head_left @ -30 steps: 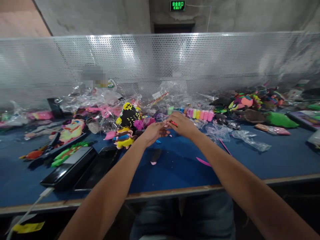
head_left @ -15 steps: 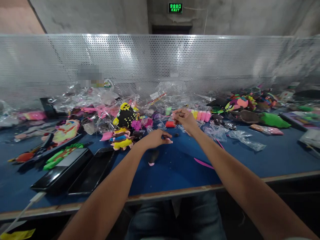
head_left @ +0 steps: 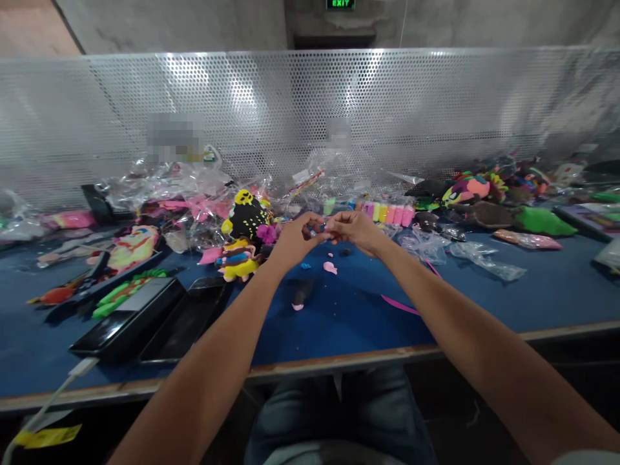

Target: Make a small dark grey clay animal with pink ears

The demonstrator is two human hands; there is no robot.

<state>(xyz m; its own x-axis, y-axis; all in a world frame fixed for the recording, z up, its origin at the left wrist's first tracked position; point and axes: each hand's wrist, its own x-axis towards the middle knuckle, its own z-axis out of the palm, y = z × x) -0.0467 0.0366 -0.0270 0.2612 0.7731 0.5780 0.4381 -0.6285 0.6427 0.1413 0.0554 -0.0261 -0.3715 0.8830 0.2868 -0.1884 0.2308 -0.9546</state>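
My left hand (head_left: 301,237) and my right hand (head_left: 352,230) meet over the table, thumbs and fingers pinched together. A small bit of blue modelling clay (head_left: 318,228) shows between their fingertips, mostly hidden. Just below lie a flattened pink clay lump (head_left: 330,267), a tiny pink bit (head_left: 330,254), a blue scrap (head_left: 305,265) and a dark bit (head_left: 345,252). Closer to me rests a black clay piece (head_left: 300,292) with a pink end.
To the left stand a black-and-yellow clay figure (head_left: 245,218), a phone (head_left: 191,323) and a black device (head_left: 128,316) with a white cable. Colored clay sticks (head_left: 387,214) lie behind my right hand. A magenta strip (head_left: 400,305) is at right. A perforated metal panel (head_left: 310,97) closes the back.
My hands have come together, the left moving up and the right shifting left. A pink lump and a blue scrap now show on the table below. The view has tilted down slightly.
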